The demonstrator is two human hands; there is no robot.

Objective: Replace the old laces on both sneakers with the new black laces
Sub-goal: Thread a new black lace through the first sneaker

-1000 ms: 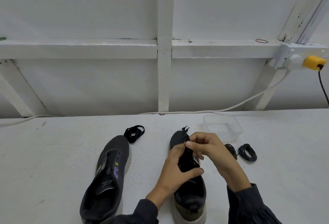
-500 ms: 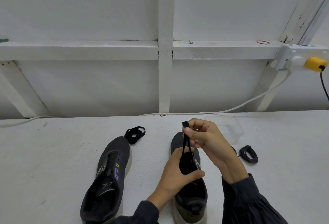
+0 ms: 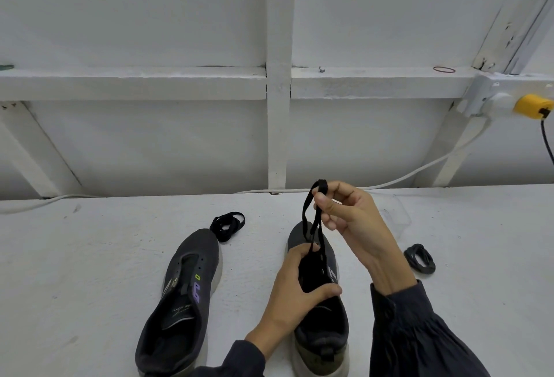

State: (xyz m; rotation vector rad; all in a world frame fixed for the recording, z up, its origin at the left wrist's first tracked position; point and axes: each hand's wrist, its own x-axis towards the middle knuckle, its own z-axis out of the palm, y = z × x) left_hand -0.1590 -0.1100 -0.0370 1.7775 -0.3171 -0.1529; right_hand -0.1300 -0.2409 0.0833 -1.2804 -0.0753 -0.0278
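Observation:
Two dark grey sneakers stand side by side on the white table, toes pointing away from me. The left sneaker (image 3: 186, 295) has bare eyelets and no lace. My left hand (image 3: 295, 289) grips the right sneaker (image 3: 322, 325) across its tongue. My right hand (image 3: 349, 216) pinches a black lace (image 3: 311, 211) and holds it up above the toe; both strands run down into the right sneaker's eyelets. One coiled black lace (image 3: 227, 224) lies past the left sneaker's toe. Another coiled lace (image 3: 419, 258) lies to the right of my right forearm.
A clear plastic container (image 3: 395, 214) sits behind my right hand, mostly hidden. A white cable (image 3: 419, 171) runs along the table's back edge to a wall socket with a yellow plug (image 3: 532, 106). White wall framing rises behind the table.
My right hand has risen from the right sneaker's tongue, drawing the black lace up and away from the eyelets. My left hand has stayed on the sneaker.

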